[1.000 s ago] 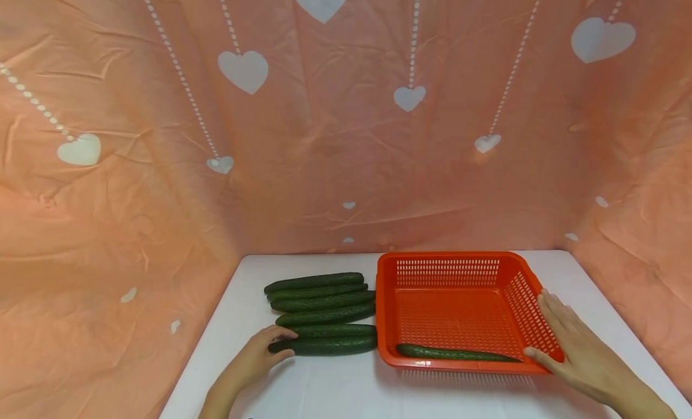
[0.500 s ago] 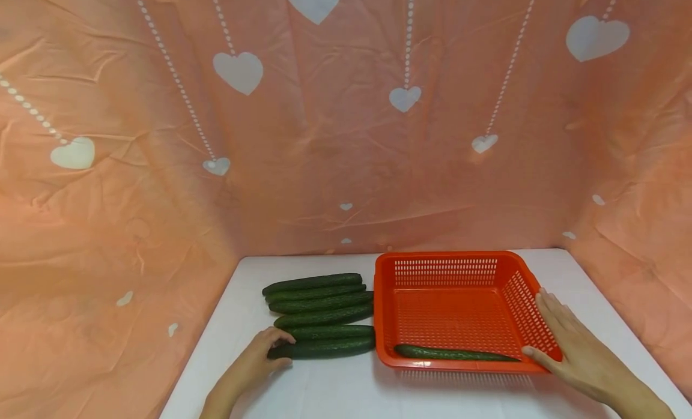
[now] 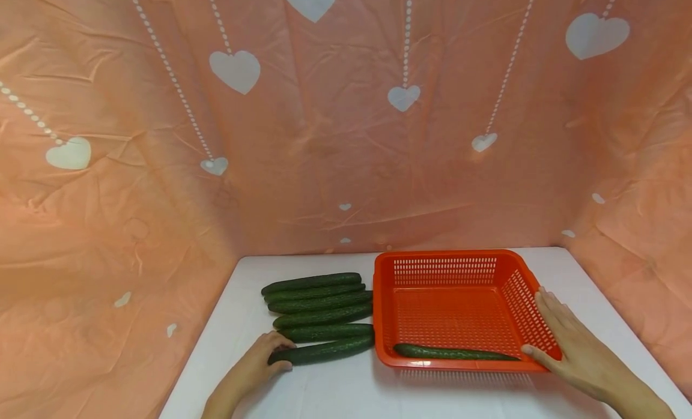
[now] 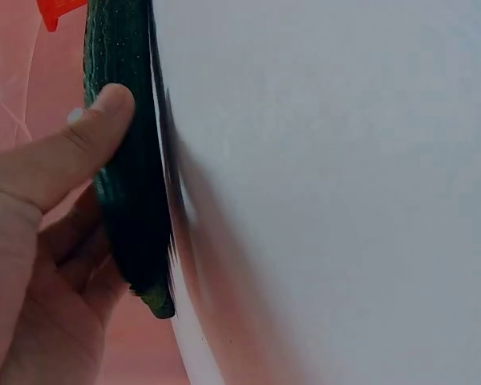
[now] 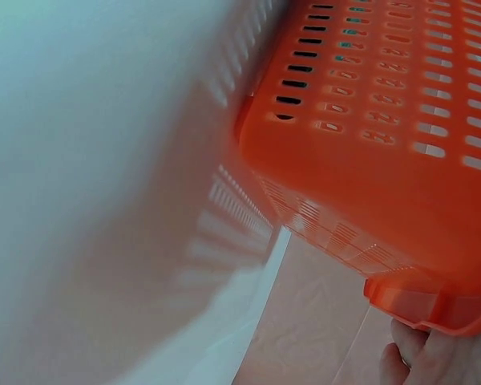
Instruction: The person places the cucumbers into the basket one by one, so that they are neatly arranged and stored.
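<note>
My left hand (image 3: 258,362) grips the left end of the nearest cucumber (image 3: 335,350), thumb on the near side and fingers over the far side. In the left wrist view the thumb presses on that dark green cucumber (image 4: 132,184); its tip pokes out below the hand. The cucumber's far end lies by the red plastic basket (image 3: 381,323), angled away from its neighbour. My right hand (image 3: 581,353) rests on the basket's right rim with straight fingers, thumb over the front corner. Inside, along the front wall, lies one cucumber (image 3: 454,352).
Several more cucumbers (image 3: 324,316) lie side by side left of the basket, some ends touching its wall. All stand on a white-covered table (image 3: 313,395). An orange cloth with white hearts (image 3: 303,167) encloses the back and sides.
The left end of the nearest cucumber has swung toward me in my left hand, opening a gap from the one behind. My right hand stays on the basket.
</note>
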`<state>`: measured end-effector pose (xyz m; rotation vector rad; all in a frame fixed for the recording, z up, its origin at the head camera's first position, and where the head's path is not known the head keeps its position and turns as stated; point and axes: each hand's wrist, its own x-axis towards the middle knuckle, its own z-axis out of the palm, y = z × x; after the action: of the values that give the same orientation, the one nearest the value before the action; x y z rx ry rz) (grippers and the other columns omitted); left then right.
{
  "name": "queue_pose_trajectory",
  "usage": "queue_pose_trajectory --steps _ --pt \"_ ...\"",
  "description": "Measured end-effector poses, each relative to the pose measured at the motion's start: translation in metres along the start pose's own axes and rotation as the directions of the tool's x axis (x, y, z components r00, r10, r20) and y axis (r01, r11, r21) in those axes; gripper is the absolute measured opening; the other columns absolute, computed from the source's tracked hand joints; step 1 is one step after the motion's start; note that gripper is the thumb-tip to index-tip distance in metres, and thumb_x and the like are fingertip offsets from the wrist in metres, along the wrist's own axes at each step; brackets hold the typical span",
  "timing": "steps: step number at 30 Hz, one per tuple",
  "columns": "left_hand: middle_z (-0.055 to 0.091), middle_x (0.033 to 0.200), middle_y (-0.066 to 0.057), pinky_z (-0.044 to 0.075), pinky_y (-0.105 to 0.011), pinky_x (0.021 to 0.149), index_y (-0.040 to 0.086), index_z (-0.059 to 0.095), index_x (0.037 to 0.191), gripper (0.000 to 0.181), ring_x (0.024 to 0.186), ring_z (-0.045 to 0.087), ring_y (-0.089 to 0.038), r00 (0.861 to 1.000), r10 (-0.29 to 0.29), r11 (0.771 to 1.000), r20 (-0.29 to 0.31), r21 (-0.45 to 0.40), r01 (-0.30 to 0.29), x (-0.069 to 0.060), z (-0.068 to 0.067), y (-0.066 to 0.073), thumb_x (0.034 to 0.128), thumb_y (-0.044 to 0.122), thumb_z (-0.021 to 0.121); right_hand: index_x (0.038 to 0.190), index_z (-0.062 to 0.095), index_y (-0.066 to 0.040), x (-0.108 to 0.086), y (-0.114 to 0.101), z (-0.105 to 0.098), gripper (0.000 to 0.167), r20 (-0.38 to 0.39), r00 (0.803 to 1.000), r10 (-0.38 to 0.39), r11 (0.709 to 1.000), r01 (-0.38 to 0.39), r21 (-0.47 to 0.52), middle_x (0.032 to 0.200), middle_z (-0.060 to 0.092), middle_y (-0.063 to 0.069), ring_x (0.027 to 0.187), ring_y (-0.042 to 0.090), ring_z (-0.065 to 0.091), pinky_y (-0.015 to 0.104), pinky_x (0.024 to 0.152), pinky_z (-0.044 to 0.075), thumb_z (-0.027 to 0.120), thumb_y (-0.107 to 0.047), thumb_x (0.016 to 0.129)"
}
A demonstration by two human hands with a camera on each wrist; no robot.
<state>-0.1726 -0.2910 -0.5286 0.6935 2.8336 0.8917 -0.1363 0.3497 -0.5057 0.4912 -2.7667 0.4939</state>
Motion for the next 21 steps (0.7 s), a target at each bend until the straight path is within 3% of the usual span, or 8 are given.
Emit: queue_pose_trajectory --steps 4,9,13,21 --pt "0.073 0.12 -0.006 0.059 -0.037 0.089 0.017 0.069 0.122 0.028 0.111 0.069 -0.028 1.0 0.03 0.998 -0.004 -0.06 -0.03 -0.002 0.0 -0.002 0.1002 0.032 0.077 0.172 0.011 -0.004 0.001 0.001 0.0 0.11 -0.005 1.0 -0.009 1.0 0.009 0.002 0.18 0.007 0.018 0.165 0.014 -0.01 0.012 0.116 -0.017 0.081 -0.039 0.094" --pt "0.073 0.129 -0.017 0.06 -0.039 0.09 0.015 0.066 0.13 0.032 0.116 0.071 -0.037 1.0 0.006 0.991 0.006 -0.133 -0.005 -0.005 -0.003 0.003 0.105 0.034 0.069 0.172 0.014 -0.003 0.001 0.001 0.001 0.11 -0.017 0.999 -0.029 1.0 0.029 0.003 0.179 0.009 0.018 0.164 0.009 -0.01 0.011 0.116 -0.015 0.083 -0.039 0.093" --pt "0.071 0.134 -0.019 0.062 -0.039 0.091 0.013 0.066 0.132 0.03 0.118 0.071 -0.035 1.0 -0.006 0.988 -0.025 -0.157 0.002 -0.005 -0.006 0.01 0.1071 0.031 0.067 0.172 0.012 -0.005 0.002 0.001 0.001 0.11 -0.006 1.0 -0.018 1.0 0.018 0.0 0.18 0.008 0.016 0.164 0.009 -0.011 0.012 0.115 -0.016 0.081 -0.04 0.094" --pt "0.066 0.143 -0.02 0.063 -0.044 0.093 0.019 0.066 0.133 0.032 0.121 0.071 -0.036 0.994 -0.086 0.976 -0.063 -0.205 0.071 -0.004 -0.02 0.02 0.107 0.037 0.066 0.172 0.012 -0.004 0.002 0.002 0.001 0.11 -0.016 1.0 -0.02 1.0 0.02 -0.003 0.18 0.008 0.017 0.164 0.011 -0.01 0.013 0.117 -0.017 0.081 -0.039 0.095"
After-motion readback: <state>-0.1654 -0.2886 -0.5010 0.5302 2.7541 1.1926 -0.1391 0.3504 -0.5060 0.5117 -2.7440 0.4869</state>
